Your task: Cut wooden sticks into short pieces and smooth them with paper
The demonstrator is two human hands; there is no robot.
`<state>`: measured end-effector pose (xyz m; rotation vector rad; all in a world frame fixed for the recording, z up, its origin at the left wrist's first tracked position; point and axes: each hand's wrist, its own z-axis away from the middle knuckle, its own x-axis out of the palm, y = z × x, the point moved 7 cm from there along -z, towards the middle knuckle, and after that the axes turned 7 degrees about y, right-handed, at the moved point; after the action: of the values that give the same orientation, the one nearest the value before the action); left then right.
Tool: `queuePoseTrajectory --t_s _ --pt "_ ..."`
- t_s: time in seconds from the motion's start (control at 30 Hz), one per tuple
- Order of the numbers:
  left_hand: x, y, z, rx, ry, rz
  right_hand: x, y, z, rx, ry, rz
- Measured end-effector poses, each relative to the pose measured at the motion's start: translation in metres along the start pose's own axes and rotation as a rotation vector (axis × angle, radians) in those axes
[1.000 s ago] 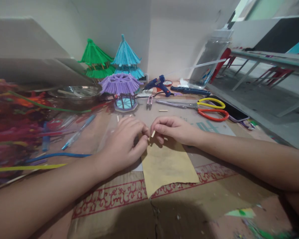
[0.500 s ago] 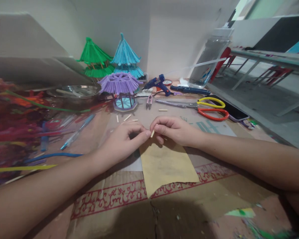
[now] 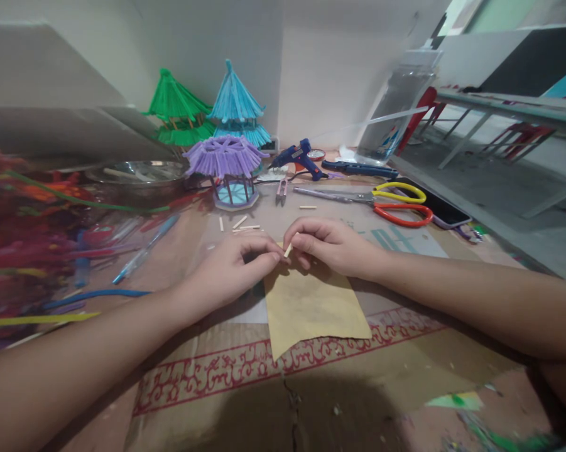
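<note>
My right hand (image 3: 327, 245) pinches a short, pale wooden stick (image 3: 288, 250) between thumb and fingers, held at a slant over the far end of a yellow sheet (image 3: 318, 307) that looks like sandpaper. Close by on the left, my left hand (image 3: 245, 260) has its thumb and forefinger drawn together at the sheet's upper corner; whatever lies between them is hidden. Several more short sticks (image 3: 240, 222) lie beyond my left hand, and a single loose stick (image 3: 308, 207) lies further back.
Behind stand a purple-roofed model pavilion (image 3: 233, 169), a blue one (image 3: 238, 100) and a green one (image 3: 176, 103). Scissors (image 3: 400, 204), a glue gun (image 3: 299, 157), small snips (image 3: 281, 191) and a phone (image 3: 445, 210) lie at the right back. Coloured pipe cleaners (image 3: 23, 238) crowd the left.
The yellow sheet's near edge has shifted slightly away from me. Both hands stay close together, with only small finger movement; the stick remains in my right hand.
</note>
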<state>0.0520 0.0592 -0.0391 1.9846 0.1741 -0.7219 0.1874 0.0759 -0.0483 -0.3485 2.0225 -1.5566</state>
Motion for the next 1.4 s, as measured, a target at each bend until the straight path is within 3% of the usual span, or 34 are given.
queuePoseTrajectory --t_s 0.33,0.57,1.0,1.3,1.4 --pt "0.002 0.006 0.000 0.057 0.012 -0.066 0.001 0.000 0.001 -0.002 0.010 0.069" --pt "0.003 0.001 -0.001 -0.007 -0.002 -0.097 -0.003 -0.009 0.002 -0.120 0.054 0.239" --pt "0.002 0.000 -0.001 -0.071 0.005 -0.021 -0.002 -0.007 0.002 -0.116 0.054 0.190" --pt "0.003 0.001 0.000 0.031 0.022 -0.094 0.000 -0.009 0.003 -0.103 0.059 0.182" --pt "0.005 0.010 0.004 0.127 0.032 -0.204 -0.005 -0.015 0.002 -0.120 0.093 0.196"
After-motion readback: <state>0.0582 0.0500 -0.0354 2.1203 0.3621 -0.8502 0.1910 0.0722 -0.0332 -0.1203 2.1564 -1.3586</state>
